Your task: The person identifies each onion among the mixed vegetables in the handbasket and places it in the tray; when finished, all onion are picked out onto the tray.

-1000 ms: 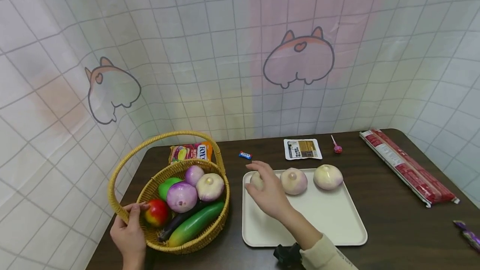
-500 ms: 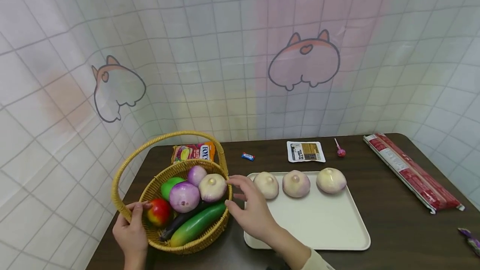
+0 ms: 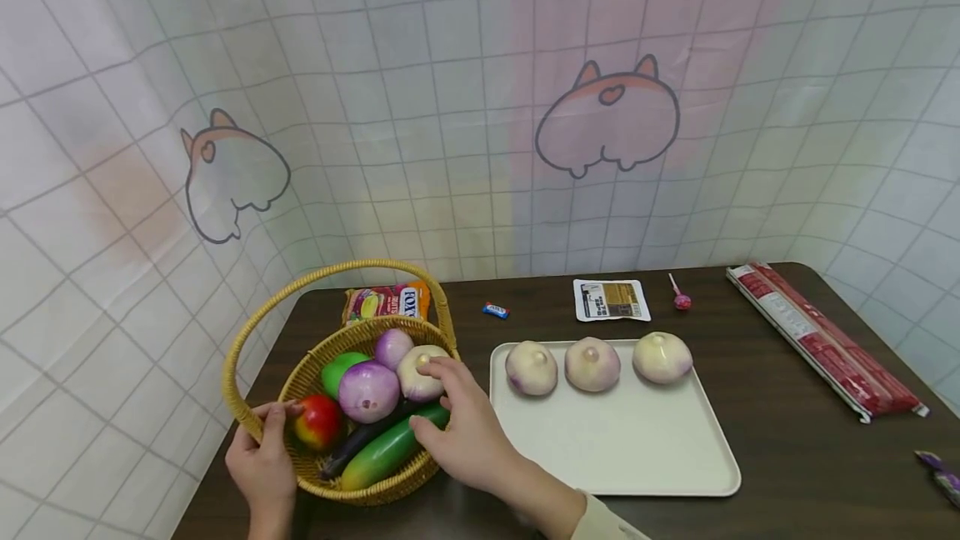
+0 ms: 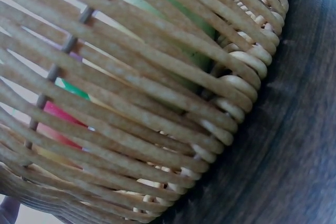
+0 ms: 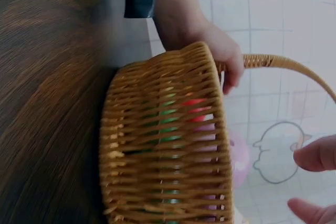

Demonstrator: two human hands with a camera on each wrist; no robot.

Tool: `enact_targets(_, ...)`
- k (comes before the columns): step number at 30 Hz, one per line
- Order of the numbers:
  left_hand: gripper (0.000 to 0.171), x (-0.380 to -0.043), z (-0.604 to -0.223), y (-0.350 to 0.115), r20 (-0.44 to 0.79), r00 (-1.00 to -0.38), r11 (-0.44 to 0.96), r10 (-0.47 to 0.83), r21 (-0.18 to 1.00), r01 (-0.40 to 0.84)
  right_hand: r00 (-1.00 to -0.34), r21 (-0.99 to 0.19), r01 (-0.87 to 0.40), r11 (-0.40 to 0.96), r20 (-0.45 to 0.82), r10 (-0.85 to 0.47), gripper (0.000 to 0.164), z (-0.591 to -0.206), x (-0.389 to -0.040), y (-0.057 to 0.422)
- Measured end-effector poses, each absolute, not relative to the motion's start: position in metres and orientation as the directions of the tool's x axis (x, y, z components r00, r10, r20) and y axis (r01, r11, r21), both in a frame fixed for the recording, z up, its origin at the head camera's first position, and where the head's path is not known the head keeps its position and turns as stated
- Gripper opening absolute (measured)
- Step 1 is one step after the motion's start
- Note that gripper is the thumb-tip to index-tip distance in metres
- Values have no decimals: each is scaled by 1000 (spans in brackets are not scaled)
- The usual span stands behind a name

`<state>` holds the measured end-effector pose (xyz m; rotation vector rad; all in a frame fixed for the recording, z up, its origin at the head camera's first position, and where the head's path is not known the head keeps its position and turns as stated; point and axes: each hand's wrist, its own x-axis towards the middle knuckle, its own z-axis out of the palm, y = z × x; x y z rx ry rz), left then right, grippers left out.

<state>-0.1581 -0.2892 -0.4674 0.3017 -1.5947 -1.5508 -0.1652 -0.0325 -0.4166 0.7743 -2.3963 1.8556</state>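
Note:
A wicker basket [image 3: 375, 492] with a tall handle stands at the left of the table. My left hand [image 3: 262, 461] grips its rim where the handle joins. Inside lie a white-and-purple onion [image 3: 413, 380], a purple onion [image 3: 368, 392], a smaller purple one, a red-yellow mango [image 3: 318, 423], a green fruit [image 3: 340, 375], a dark eggplant [image 3: 356, 447] and a green cucumber [image 3: 390, 452]. My right hand [image 3: 468, 432] reaches over the basket's right rim, fingertips at the white-and-purple onion, thumb spread over the cucumber. In the right wrist view, thumb and finger [image 5: 310, 211] stand apart.
A white tray [image 3: 607, 457] beside the basket bears three pale onions [image 3: 592, 365] along its far side. Behind are a candy bag [image 3: 386, 303], a small blue candy [image 3: 496, 310], a flat food packet [image 3: 611, 301] and a lollipop [image 3: 682, 300]. A long red package [image 3: 825, 340] lies right.
My right hand has moved left from above the tray, across the basket's right rim, to the white-and-purple onion. The left hand keeps its grip on the basket.

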Motion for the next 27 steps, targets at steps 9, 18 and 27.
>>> enact_targets(9, 29, -160, -470, -291, 413, -598, 173, -687, 892, 418, -913, -904, -360, 232, 291, -285, 59, -413, -176, -49)
enact_targets(18, 21, -160, -468, -288, 430, -604, 170, -670, 882, 439, -941, -926, -296, 234, 240, -239, 63, -413, -187, -63)
enact_targets(27, 19, -158, -468, -288, 424, -609, 187, -671, 891, 414, -961, -957, -238, 165, 208, -181, 64, -418, -194, -73)
